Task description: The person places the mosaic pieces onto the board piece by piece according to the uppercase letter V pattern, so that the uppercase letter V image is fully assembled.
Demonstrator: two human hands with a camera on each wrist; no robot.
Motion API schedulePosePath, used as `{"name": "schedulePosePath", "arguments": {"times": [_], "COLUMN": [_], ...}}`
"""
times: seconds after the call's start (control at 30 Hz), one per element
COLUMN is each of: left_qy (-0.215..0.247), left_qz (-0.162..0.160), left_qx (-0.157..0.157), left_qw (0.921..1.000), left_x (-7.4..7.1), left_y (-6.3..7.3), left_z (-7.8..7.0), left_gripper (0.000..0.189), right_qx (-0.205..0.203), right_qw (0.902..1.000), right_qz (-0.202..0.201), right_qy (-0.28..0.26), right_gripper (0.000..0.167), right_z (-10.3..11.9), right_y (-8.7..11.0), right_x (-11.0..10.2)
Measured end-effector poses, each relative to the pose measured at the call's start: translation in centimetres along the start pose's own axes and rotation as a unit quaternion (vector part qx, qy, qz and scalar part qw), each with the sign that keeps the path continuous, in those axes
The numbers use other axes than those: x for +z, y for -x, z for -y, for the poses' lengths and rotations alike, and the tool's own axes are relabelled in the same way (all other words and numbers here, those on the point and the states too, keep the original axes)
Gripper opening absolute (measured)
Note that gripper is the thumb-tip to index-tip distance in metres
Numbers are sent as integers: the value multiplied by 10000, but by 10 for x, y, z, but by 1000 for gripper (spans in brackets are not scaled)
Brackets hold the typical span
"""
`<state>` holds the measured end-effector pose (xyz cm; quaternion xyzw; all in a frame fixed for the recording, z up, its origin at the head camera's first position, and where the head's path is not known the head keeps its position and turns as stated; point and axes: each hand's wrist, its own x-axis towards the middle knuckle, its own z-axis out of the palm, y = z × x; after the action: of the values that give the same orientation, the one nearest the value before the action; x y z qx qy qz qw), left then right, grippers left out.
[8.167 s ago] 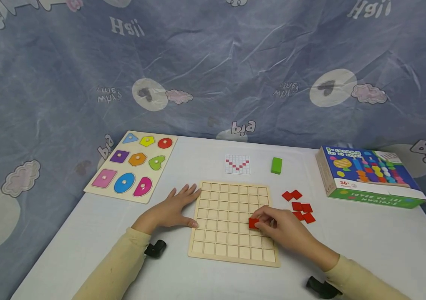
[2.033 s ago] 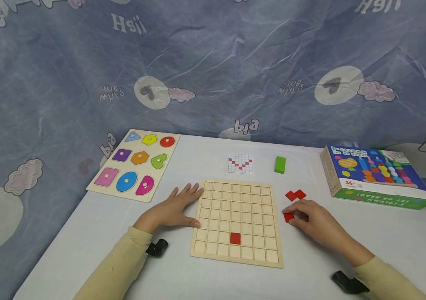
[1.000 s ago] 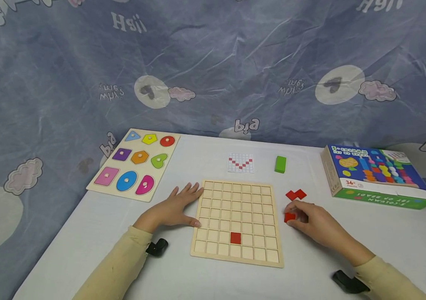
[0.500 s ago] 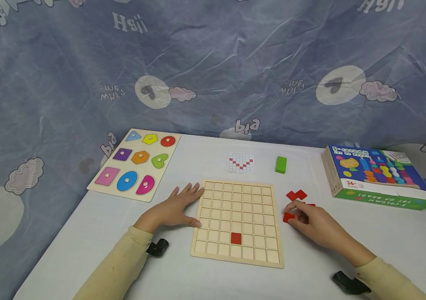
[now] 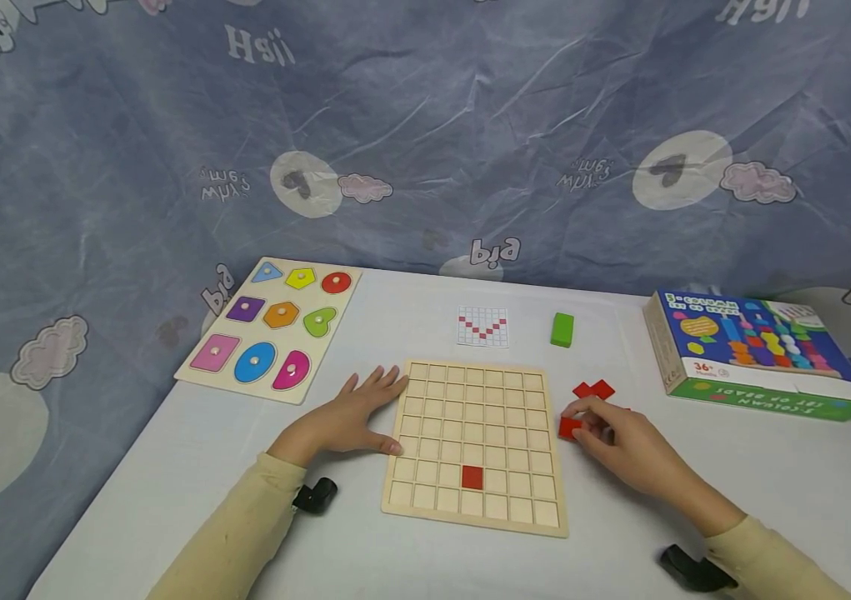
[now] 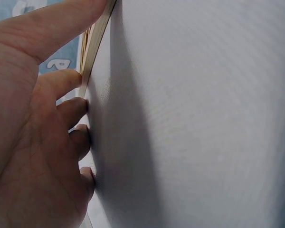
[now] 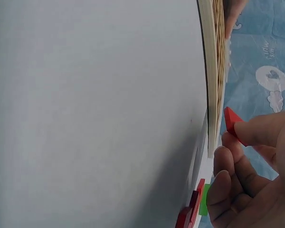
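A square wooden grid board (image 5: 463,411) lies on the white table. One red square tile (image 5: 473,477) sits in its middle column, second row from the near edge. My left hand (image 5: 346,417) is spread at the board's left side, thumb and fingertips touching its edge; in the left wrist view the fingers rest along that edge. Just off the board's right side, my right hand (image 5: 631,446) pinches another red tile (image 7: 232,119) between thumb and fingers, tilted and lifted. Loose red tiles (image 5: 603,389) lie behind and beneath the right hand, some of them hidden by it.
A card with a red V pattern (image 5: 483,327) and a green block (image 5: 563,330) lie beyond the board. At the back left is a shape puzzle (image 5: 263,292); at the back right, a bead-set box (image 5: 758,342). A patterned cloth (image 5: 425,125) hangs behind the table.
Since the earliest frame, a red tile has come to lie in the board and my right hand has moved off to the loose tiles. It now carries another tile slightly left. My left hand stays put.
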<state>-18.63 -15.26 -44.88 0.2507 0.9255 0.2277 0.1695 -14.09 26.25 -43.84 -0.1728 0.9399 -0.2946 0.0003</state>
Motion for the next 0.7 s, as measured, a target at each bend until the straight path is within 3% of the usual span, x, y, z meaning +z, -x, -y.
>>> {"name": "schedulePosePath", "arguments": {"times": [0.27,0.7], "left_qy": [24,31], "left_qz": [21,-18], "left_qx": [12,51], "left_qw": [10000,10000], "left_x": [-2,-2], "left_y": [1,1], "left_z": [-2,-2], "left_gripper": [108,107], "right_qx": [-467,-239], "right_qw": [9977,9979], "right_qz": [-350,-241], "right_qy": [-352,-547], "right_gripper": [29,25], "right_z": [10,29], "right_y": [-1,-7], "right_x": [6,19]}}
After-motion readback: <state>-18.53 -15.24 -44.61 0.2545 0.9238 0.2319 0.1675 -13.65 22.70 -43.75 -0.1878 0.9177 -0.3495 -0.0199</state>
